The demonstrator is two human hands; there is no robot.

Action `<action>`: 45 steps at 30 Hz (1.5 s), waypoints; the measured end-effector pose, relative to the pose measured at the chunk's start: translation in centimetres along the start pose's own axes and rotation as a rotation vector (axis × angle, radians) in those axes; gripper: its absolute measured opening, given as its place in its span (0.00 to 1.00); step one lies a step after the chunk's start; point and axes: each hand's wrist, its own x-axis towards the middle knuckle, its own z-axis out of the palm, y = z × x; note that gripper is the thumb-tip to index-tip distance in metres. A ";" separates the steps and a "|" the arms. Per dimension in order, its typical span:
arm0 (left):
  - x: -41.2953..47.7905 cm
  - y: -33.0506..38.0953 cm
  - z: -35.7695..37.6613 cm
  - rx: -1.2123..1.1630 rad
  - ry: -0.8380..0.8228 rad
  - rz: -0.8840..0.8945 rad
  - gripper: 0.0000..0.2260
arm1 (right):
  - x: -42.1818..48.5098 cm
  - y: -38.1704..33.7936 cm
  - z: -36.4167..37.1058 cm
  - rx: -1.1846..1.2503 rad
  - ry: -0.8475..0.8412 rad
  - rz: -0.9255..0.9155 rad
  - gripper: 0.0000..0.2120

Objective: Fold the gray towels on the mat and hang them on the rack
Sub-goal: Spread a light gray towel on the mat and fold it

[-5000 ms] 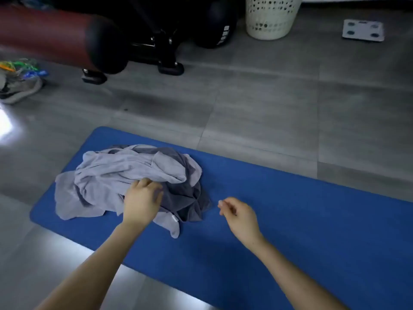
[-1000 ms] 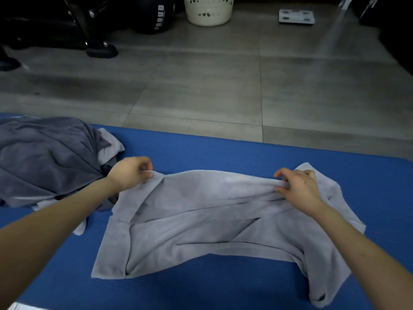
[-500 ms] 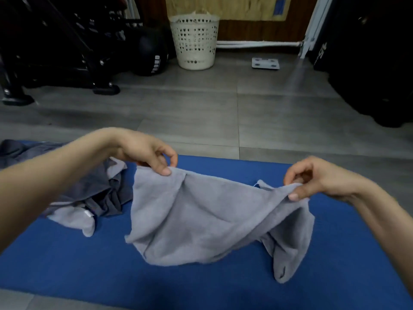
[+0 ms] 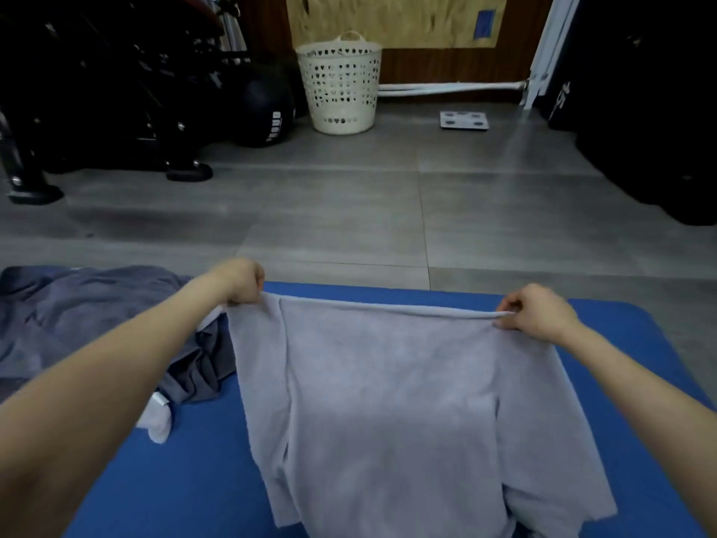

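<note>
Blue mat (image 4: 194, 479) bears a heap of darker gray towels (image 4: 77, 320) at left. One pale gray towel (image 4: 388, 401) hangs stretched above it, top edge pinched by left hand (image 4: 242, 281) and right hand (image 4: 537, 318): spreading before the first fold, which next needs it laid flat, I judge.

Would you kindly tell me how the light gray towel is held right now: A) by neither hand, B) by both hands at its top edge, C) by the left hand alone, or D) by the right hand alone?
B: the left hand and the right hand each grip one end of the light gray towel along its top edge, which runs straight between them over the blue mat.
</note>
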 end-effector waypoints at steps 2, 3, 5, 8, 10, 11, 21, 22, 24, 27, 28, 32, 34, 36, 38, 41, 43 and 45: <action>2.4 -0.3 0.4 -0.023 0.171 -0.034 0.03 | 2.2 -0.6 1.1 0.019 0.122 0.040 0.06; 3.7 -0.3 0.4 -0.020 0.241 -0.045 0.04 | 3.4 -0.9 1.7 0.033 0.145 0.035 0.08; 5.5 0.5 0.8 0.050 0.299 -0.065 0.10 | 5.0 -1.1 2.6 0.105 0.109 0.005 0.14; 7.2 2.8 2.3 0.166 0.282 -0.033 0.17 | 4.6 1.2 4.1 0.242 0.124 0.032 0.19; 8.0 5.5 3.9 0.221 0.254 0.074 0.19 | 3.2 4.6 5.1 0.272 0.154 0.153 0.17; 8.2 7.3 4.8 0.244 0.238 0.147 0.19 | 2.3 6.6 5.8 0.266 0.135 0.225 0.17; 7.1 27.4 12.4 0.169 0.010 0.802 0.14 | -3.5 15.7 13.8 0.286 -0.052 0.530 0.10; 7.3 28.9 12.9 0.124 0.011 0.827 0.14 | -3.7 16.1 14.2 0.297 0.003 0.552 0.11; 7.7 31.8 14.3 0.055 0.037 0.884 0.14 | -4.0 17.2 14.1 0.299 0.046 0.661 0.22; 7.9 36.2 17.0 0.045 0.051 0.994 0.16 | -4.2 19.6 14.2 0.326 -0.103 0.687 0.15; 7.8 37.6 17.9 0.083 0.033 1.033 0.18 | -4.3 20.0 14.3 0.380 -0.138 0.655 0.10; 7.8 40.7 20.7 0.348 -0.062 1.091 0.18 | -4.3 21.0 14.1 0.525 -0.151 0.618 0.07; 7.9 40.4 21.5 0.346 0.016 1.150 0.10 | -4.2 21.2 13.7 0.545 -0.177 0.606 0.21; 8.0 39.4 22.1 0.316 0.167 1.244 0.03 | -4.0 21.4 13.9 0.513 -0.202 0.566 0.24; 7.7 37.6 22.0 0.275 0.280 1.302 0.05 | -3.9 21.3 14.1 0.463 -0.210 0.537 0.09; 7.1 34.5 21.7 0.225 0.367 1.341 0.12 | -3.9 21.3 14.4 0.433 -0.178 0.528 0.10; 6.9 32.7 21.5 0.188 0.378 1.352 0.13 | -3.9 21.2 14.5 0.430 -0.166 0.520 0.11; 6.8 31.3 21.4 0.174 0.358 1.359 0.14 | -3.9 20.8 14.7 0.387 -0.186 0.495 0.13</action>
